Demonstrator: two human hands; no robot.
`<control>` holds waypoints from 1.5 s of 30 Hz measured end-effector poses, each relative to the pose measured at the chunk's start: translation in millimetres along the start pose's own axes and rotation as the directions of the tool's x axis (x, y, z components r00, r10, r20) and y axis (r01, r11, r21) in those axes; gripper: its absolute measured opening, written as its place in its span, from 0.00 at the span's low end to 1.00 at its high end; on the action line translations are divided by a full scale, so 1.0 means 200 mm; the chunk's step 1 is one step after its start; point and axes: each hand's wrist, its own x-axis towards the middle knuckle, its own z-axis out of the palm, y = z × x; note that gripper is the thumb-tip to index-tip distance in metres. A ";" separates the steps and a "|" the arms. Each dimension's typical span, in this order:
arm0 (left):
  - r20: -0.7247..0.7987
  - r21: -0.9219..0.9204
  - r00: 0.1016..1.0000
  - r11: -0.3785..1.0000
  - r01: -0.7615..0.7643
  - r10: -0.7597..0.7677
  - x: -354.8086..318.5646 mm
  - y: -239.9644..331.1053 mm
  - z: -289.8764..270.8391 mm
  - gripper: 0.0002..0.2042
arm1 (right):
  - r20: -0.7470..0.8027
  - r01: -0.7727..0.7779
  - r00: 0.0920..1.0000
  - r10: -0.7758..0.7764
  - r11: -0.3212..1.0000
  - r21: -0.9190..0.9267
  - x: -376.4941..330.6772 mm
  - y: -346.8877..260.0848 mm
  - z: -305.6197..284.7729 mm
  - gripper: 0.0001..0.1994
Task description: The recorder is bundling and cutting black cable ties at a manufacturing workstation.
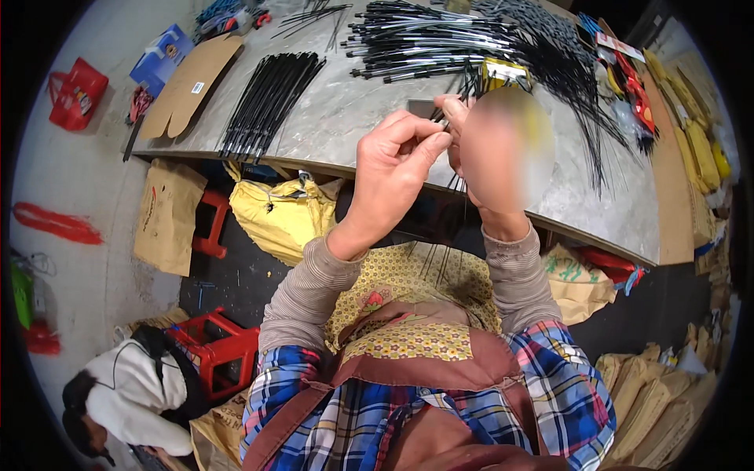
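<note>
Both my hands are raised over the near edge of the grey table [345, 118]. My left hand [397, 161] is closed, thumb and forefinger pinching the end of a thin black rod. Close beside it, my right hand [491, 161] is curled round several thin black rods [469, 78], whose ends stick out above and below it. A blurred patch hides much of that hand. Beyond the hands lies a big pile of black rods with silver sections [432, 39]. To the left, similar rods [271, 102] lie side by side in a neat row.
A yellow block-like item [504, 73] stands behind my right hand. Loose thin black rods [581, 118] spread to the right. Cardboard [192, 90] lies at the table's left end. Below are a yellow bag [287, 216] and red stool [224, 353]. Someone in white [137, 388] is at lower left.
</note>
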 end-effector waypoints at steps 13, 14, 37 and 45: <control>0.256 -0.300 0.869 0.820 0.488 -0.424 -0.10 0.07 0.08 0.08 | 0.018 0.135 0.991 -0.134 0.989 -0.064 0.06 0.05 0.00 0.13; 0.265 -0.292 0.872 0.828 0.478 -0.411 -0.09 0.08 0.06 0.08 | 0.045 0.164 0.986 -0.160 0.982 -0.091 0.08 0.05 0.00 0.14; 0.288 -0.330 0.856 0.795 0.509 -0.428 0.04 0.32 -0.15 0.11 | -0.114 0.107 0.986 -0.122 0.986 -0.126 0.23 0.04 -0.33 0.30; 0.333 -0.151 0.819 0.831 0.536 -0.468 0.00 0.33 -0.11 0.11 | 0.177 -0.225 0.962 0.210 0.972 0.071 0.31 0.09 -0.22 0.27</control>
